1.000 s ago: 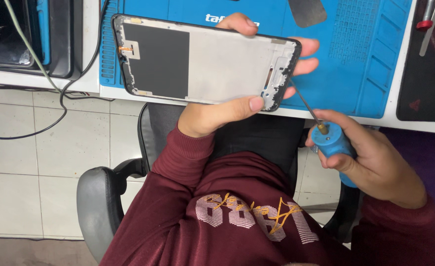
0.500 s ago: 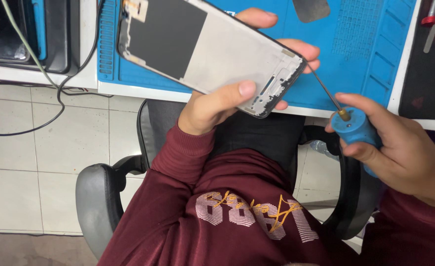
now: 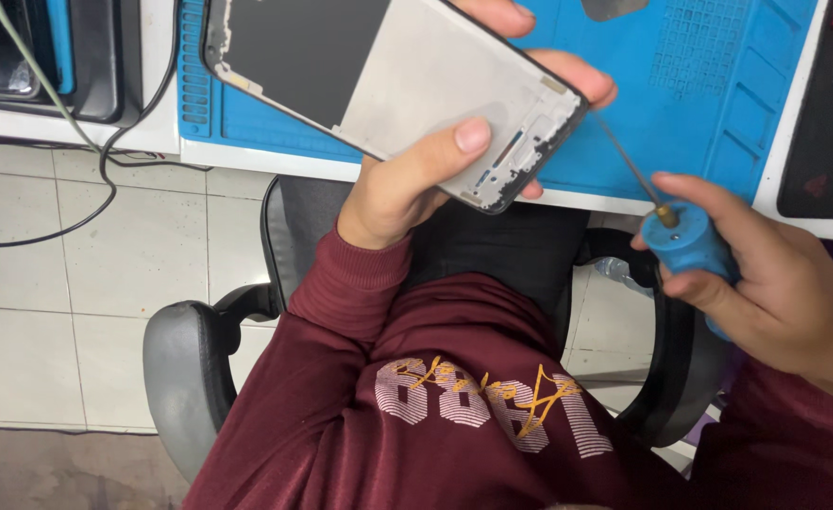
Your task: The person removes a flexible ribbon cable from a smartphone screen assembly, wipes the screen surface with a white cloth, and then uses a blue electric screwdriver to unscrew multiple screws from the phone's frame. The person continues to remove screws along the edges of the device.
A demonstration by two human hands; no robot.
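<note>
White tabletop [image 3: 275,161] carries a blue work mat [image 3: 709,104] above a black chair [image 3: 190,368]. Over its edge, the left hand [image 3: 416,179] pinches an opened phone frame [image 3: 388,76] by its sides; thin, stiff, likely fragile. Right hand [image 3: 775,283] grips a blue-handled screwdriver [image 3: 685,241], tip near the frame's corner.

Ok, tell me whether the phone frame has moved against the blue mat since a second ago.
Yes. The phone frame in the left hand has tilted and reaches farther up over the blue mat.
</note>
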